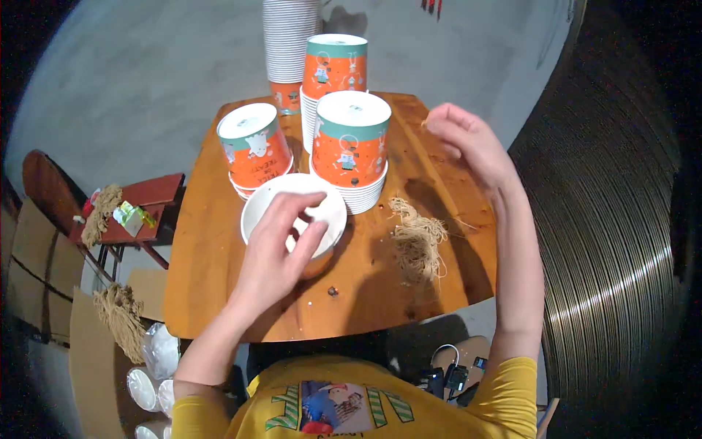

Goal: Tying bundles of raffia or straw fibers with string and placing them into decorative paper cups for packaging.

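Note:
My left hand (281, 245) hovers over a white-lined paper bucket (259, 197) with its mouth upward; thumb and fingers curve apart and nothing shows between them. Raised at the table's right side, my right hand (472, 143) is pinched closed. A tiny tan bit shows at its fingertips, too small to name. Below that hand, a loose bundle of tan string (418, 245) lies on the wooden table (212, 293). Upside-down orange and green paper buckets stand in nested stacks beyond my hands: a left stack (256, 146), a middle stack (351, 143) and another stack (336, 69) behind.
A tall stack of white-rimmed buckets (292, 44) rises at the table's far edge. To the left, a red bench (157, 197) carries string and a small green-and-white packet. More string (121, 318) hangs over a cardboard box near wrapped white items. A ridged dark surface (614, 256) borders the right.

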Motion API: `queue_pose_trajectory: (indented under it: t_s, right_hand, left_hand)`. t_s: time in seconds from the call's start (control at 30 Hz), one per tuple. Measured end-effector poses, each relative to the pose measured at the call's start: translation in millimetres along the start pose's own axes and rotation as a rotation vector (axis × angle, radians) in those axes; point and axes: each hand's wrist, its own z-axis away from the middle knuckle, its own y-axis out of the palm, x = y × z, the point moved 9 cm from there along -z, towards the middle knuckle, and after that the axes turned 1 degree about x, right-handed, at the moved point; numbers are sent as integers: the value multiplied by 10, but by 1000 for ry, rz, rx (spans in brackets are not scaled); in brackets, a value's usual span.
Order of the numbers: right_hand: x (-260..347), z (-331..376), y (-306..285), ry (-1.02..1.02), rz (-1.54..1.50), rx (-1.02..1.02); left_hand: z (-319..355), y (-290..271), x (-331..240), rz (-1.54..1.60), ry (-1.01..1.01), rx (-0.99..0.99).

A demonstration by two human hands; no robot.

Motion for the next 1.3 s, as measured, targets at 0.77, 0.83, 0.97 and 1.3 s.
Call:
queue_pose_trajectory:
  t_s: [0.77,0.83,0.97,1.3]
  right_hand:
    - [-1451,655,711,277,-968,-49]
    - [-1640,689,716,296,-976,-88]
    - [-1480,760,821,336,-820,-163]
    - [-1476,857,956,467,-1237,-208]
  left_hand:
    - [838,1331,469,797,-663,419]
    - [908,1382,539,653,-728,519]
    - [605,1198,427,397,-298,138]
    - [820,1551,571,778,-682,415]
